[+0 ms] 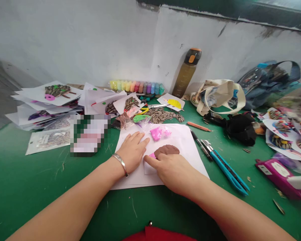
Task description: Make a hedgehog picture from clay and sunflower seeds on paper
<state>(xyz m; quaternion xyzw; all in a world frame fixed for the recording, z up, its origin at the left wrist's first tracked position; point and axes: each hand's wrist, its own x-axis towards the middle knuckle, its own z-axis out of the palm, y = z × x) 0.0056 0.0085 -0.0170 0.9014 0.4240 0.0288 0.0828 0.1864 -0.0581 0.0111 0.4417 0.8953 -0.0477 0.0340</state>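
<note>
My left hand, with a silver bangle on the wrist, lies flat on the white paper, fingers spread and holding nothing. My right hand is on the paper beside it. Its index finger stretches left and presses by a small bit of pink clay, while its other fingers are partly hidden. A flat brown clay dome adjoins the pink bit on a smaller white sheet. Just beyond lies a bright pink lump of clay in clear wrapping. Sunflower seeds are heaped behind the paper.
Decorated paper sheets are stacked at the left, near a blurred-out rectangular object. Coloured clay packs line the wall beside a bottle. A blue pair of tweezers, pens and an orange pencil lie right.
</note>
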